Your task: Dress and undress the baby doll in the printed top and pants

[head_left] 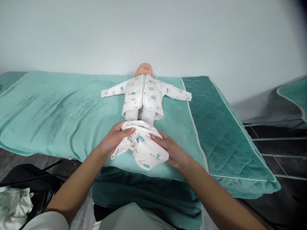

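Observation:
A baby doll (pixel 144 69) lies on its back on a teal blanket (pixel 59 108), head toward the wall. It wears a white printed jacket (pixel 134 95), open at the front, sleeves spread out. White printed baby trousers (pixel 144 150) are bunched over its lower legs. My left hand (pixel 115 137) grips the bunched waistband on the left. My right hand (pixel 172 150) holds the cloth on the right side, fingers curled on it.
A darker quilted teal mat (pixel 216 127) lies to the right of the blanket. Behind is a plain pale wall (pixel 153 32). At the lower left, a crumpled printed cloth (pixel 14 204) rests on a dark object. Dark tiled floor (pixel 283 143) shows at right.

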`<state>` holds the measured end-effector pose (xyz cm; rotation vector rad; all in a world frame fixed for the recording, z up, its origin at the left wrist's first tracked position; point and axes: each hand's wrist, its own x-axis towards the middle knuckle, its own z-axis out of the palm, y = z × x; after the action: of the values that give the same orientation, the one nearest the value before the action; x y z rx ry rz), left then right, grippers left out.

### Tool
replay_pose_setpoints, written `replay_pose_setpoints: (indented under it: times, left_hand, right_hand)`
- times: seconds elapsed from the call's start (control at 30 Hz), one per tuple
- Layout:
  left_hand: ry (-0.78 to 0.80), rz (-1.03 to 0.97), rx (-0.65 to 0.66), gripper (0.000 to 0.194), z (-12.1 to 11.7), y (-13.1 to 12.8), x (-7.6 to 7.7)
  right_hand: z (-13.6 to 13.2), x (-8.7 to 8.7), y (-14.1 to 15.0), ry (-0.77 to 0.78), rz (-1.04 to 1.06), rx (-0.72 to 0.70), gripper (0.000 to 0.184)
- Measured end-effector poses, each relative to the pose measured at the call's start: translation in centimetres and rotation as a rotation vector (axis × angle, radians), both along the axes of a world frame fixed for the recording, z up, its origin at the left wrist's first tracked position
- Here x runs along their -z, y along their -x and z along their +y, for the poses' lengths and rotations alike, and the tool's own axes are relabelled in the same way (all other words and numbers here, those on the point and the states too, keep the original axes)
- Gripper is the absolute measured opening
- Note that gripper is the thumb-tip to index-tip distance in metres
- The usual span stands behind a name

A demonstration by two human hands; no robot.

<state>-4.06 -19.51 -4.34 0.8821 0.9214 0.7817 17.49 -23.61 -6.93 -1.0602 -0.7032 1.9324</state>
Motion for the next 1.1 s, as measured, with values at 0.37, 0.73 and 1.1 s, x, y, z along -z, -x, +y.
replay_pose_setpoints:
  times: [0.37, 0.73, 1.1]
  left_hand:
    - [-0.214, 0.435, 0.387, 0.033, -0.5, 0.5, -0.4]
    - [-0.553, 0.831, 0.359, 0.023, -1.9, 0.0, -0.7]
    - [-0.3, 0.382, 0.376, 0.028, -1.9, -1.1, -0.8]
  right_hand:
    - [-2.9, 2.8, 0.4, 0.037, -0.033, 0.045, 0.055]
    - [-3.1, 5.6, 0.4, -0.365, -0.738, 0.174, 0.04]
    - [-3.1, 6.1, 0.7, -0.249, -0.309, 0.358, 0.057]
